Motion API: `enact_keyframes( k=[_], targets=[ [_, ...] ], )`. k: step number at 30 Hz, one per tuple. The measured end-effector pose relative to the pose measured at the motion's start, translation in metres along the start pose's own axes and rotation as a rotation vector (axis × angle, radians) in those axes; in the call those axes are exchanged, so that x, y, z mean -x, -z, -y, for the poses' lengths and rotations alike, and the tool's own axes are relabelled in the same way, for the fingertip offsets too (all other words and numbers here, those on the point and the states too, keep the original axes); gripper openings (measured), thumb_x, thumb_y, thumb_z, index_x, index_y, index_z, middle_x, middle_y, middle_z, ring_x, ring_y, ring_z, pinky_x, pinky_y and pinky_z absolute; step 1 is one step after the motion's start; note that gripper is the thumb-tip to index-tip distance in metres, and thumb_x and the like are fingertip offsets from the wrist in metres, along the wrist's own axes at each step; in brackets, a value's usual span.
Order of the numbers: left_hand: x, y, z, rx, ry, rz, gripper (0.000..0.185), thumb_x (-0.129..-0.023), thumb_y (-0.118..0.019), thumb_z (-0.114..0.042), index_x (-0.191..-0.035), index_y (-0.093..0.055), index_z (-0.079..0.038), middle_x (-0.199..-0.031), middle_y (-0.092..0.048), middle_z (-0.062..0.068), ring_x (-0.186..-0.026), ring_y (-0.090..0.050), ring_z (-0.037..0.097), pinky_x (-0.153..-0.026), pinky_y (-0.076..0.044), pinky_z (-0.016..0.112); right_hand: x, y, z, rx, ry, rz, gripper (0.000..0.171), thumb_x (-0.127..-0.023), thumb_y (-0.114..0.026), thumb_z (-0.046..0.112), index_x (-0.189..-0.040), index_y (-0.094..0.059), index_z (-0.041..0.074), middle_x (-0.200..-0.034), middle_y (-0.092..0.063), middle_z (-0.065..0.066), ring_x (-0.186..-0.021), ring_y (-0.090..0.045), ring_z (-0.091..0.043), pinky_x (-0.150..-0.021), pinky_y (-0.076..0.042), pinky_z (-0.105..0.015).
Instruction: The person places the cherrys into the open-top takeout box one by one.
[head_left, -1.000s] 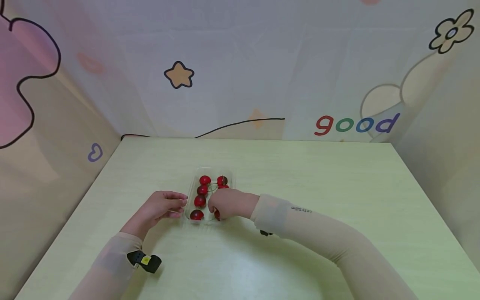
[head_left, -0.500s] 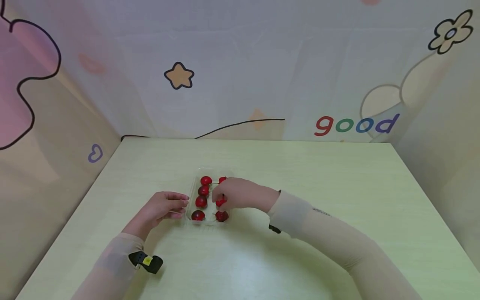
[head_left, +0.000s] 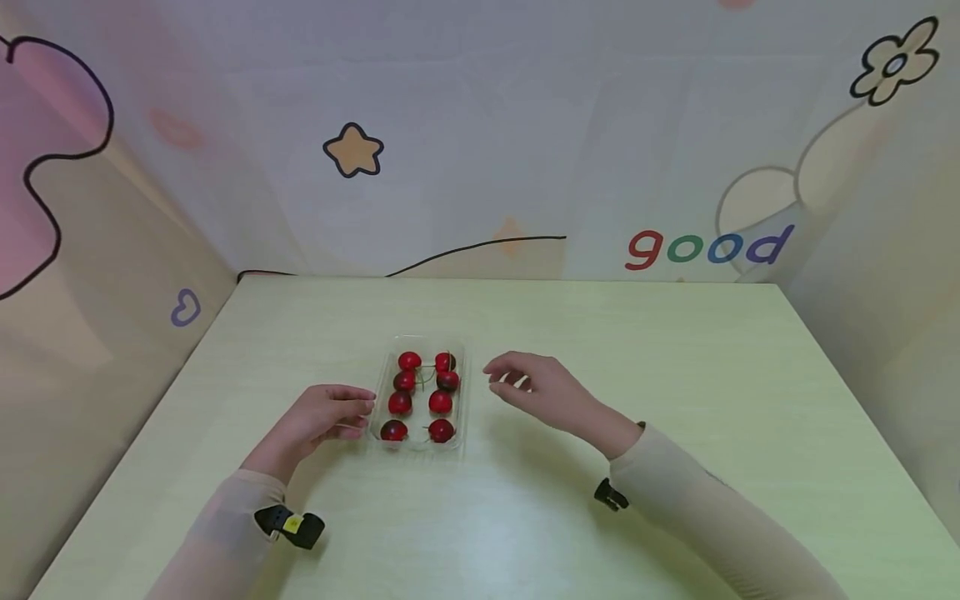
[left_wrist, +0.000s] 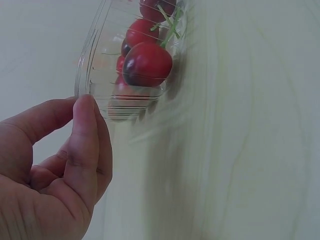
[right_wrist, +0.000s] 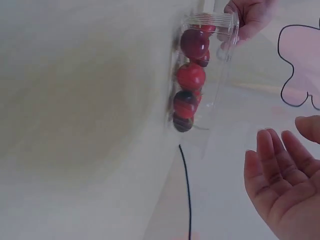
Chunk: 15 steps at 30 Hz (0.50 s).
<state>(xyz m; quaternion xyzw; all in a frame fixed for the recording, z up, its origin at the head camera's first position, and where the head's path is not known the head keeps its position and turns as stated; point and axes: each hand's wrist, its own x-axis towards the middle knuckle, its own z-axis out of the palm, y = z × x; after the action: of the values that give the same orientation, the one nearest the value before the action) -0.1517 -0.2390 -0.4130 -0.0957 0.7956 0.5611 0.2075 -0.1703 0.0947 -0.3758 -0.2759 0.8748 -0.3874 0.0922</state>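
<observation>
Steadying the clear plastic tray (head_left: 463, 392) from its nine o'clock side, the left hand (head_left: 322, 417) rests its fingertips (left_wrist: 86, 107) against the rim, fingers gently curved rather than clamped round it. The right hand (head_left: 536, 387) hangs just above the table (head_left: 675, 375) at the tray's three o'clock, apart from it, fingers loose and spread, holding nothing. The tray sits a little left of the table's middle, its long axis running twelve to six.

By my reading, the filling step looks complete: eight cherries (head_left: 440, 402) lie in two neat columns of four, and no loose fruit shows on the table. Any next move would call for a soft touch, since the thin tray looks likely to flex or skid.

The cherries are glossy, bright red shading to dark maroon. Thin green stems (left_wrist: 170, 30) cross between the columns toward twelve o'clock. The wrist views show the tray's ribbed, transparent wall (right_wrist: 225, 60), with the fruit clearly visible through it.
</observation>
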Motion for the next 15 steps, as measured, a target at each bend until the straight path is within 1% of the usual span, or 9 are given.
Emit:
enact_keyframes(
  k=[4,9,12,13,15],
  targets=[
    [0.001,0.000,0.001,-0.005,0.004,0.007,0.042,-0.103,-0.060,-0.015,-0.136,-0.058,0.010,-0.104,-0.072,0.006,-0.081,-0.066,0.011,-0.071,-0.061,0.021,0.024,0.005,-0.018,-0.065,-0.095,-0.019,0.024,-0.102,-0.061,0.020,-0.121,-0.069,0.007,-0.114,-0.073,-0.009,-0.097,-0.065,-0.017,-0.081,-0.056,-0.026],
    [0.002,0.001,0.006,-0.036,0.016,-0.004,0.048,-0.105,-0.058,-0.025,-0.139,-0.054,0.008,-0.110,-0.071,0.012,-0.083,-0.066,0.012,-0.074,-0.062,0.022,0.056,0.019,-0.038,-0.051,-0.149,-0.054,0.025,-0.102,-0.062,0.021,-0.120,-0.069,0.005,-0.116,-0.073,-0.010,-0.101,-0.064,-0.017,-0.084,-0.056,-0.027],
    [0.007,0.006,0.009,-0.095,0.009,-0.030,0.053,-0.106,-0.055,-0.032,-0.141,-0.053,0.007,-0.116,-0.070,0.019,-0.087,-0.067,0.013,-0.077,-0.063,0.025,0.073,0.030,-0.046,-0.027,-0.180,-0.080,0.025,-0.102,-0.062,0.020,-0.120,-0.069,0.004,-0.115,-0.073,-0.011,-0.102,-0.064,-0.018,-0.082,-0.055,-0.025],
    [0.009,0.009,0.009,-0.125,-0.003,-0.039,0.054,-0.107,-0.053,-0.034,-0.142,-0.052,0.007,-0.118,-0.069,0.021,-0.089,-0.068,0.014,-0.078,-0.063,0.027,0.078,0.033,-0.049,-0.020,-0.192,-0.092,0.026,-0.102,-0.062,0.021,-0.120,-0.069,0.004,-0.116,-0.073,-0.012,-0.102,-0.065,-0.019,-0.082,-0.055,-0.023],
    [0.016,0.017,0.008,-0.203,-0.051,-0.061,0.057,-0.107,-0.051,-0.037,-0.142,-0.051,0.007,-0.122,-0.067,0.026,-0.095,-0.070,0.019,-0.080,-0.063,0.031,0.087,0.042,-0.052,-0.001,-0.209,-0.127,0.028,-0.102,-0.062,0.021,-0.123,-0.068,0.003,-0.119,-0.072,-0.014,-0.104,-0.066,-0.023,-0.083,-0.056,-0.024]
  ],
)
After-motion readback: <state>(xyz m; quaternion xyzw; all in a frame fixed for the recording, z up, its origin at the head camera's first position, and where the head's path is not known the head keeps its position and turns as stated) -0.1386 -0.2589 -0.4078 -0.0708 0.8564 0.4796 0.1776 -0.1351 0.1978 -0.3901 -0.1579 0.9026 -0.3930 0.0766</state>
